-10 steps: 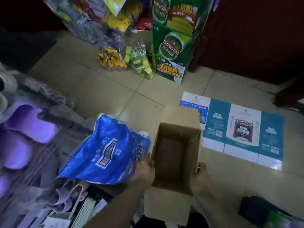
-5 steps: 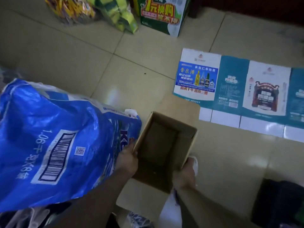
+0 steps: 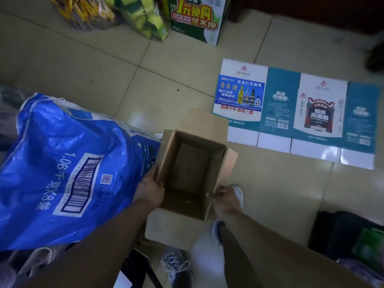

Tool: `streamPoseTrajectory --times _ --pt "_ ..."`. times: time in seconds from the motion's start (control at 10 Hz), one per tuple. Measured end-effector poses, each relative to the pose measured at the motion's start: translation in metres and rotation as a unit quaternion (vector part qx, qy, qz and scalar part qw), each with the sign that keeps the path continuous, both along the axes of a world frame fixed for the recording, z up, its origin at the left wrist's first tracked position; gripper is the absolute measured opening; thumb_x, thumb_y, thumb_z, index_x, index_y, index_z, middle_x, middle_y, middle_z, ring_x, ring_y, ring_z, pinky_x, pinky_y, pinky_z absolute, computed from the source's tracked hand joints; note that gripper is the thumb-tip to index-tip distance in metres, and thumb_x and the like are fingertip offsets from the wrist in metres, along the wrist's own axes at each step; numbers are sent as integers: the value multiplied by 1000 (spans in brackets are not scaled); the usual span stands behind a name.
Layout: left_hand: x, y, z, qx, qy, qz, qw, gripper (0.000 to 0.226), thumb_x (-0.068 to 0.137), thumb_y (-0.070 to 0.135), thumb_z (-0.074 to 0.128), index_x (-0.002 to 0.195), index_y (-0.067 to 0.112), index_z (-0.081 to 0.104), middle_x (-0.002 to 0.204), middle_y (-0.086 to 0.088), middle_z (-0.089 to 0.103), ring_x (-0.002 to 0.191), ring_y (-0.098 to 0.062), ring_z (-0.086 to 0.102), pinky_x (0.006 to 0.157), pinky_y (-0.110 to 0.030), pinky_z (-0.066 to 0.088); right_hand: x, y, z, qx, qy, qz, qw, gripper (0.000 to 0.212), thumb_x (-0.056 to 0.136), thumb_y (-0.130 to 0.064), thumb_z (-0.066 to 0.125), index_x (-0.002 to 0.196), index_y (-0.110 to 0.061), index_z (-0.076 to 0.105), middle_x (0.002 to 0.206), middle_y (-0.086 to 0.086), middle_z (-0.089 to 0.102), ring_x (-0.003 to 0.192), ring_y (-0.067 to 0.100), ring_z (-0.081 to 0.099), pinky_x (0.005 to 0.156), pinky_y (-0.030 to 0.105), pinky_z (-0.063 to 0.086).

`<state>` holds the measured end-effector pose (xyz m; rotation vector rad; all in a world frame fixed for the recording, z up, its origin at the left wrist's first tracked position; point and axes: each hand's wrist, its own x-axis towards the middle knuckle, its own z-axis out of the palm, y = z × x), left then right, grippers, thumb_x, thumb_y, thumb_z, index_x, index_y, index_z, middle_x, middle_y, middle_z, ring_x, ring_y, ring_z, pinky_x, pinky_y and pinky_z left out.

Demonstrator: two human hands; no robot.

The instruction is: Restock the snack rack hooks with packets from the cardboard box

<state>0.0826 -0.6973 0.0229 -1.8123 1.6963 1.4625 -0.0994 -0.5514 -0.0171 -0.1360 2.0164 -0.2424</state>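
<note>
We held the empty cardboard box [image 3: 192,173] w/ left hand [image 3: 150,189] & right hand [image 3: 225,197] gripping opposite walls; best kept level, clear of blue sack [image 3: 68,169].

Dim shop floor, beige glossy tiles [image 3: 87,65] with dark grout.
A flattened printed carton [image 3: 299,113] lay flat on the tiles at right; a green beer carton [image 3: 197,17] stood at the top beside bagged yellow goods [image 3: 87,13]; a big blue sack [image 3: 62,167] sat at left.

cardboard box [image 3: 225,163]: on the floor [image 3: 87,65], between both hands
sack [image 3: 62,163]: touching box's left side
flattened carton [image 3: 299,113]: beyond box, right
</note>
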Motion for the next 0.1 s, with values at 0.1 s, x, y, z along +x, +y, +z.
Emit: streamPoseTrajectory --times 0.1 --pt "5 7 35 8 11 5 1000 51 107 17 52 154 23 36 115 0 54 99 -20 65 79 -35 57 -8 14 28 1 14 -18 1000 42 96 -21 65 136 -11 58 137 14 60 126 29 59 97 28 47"
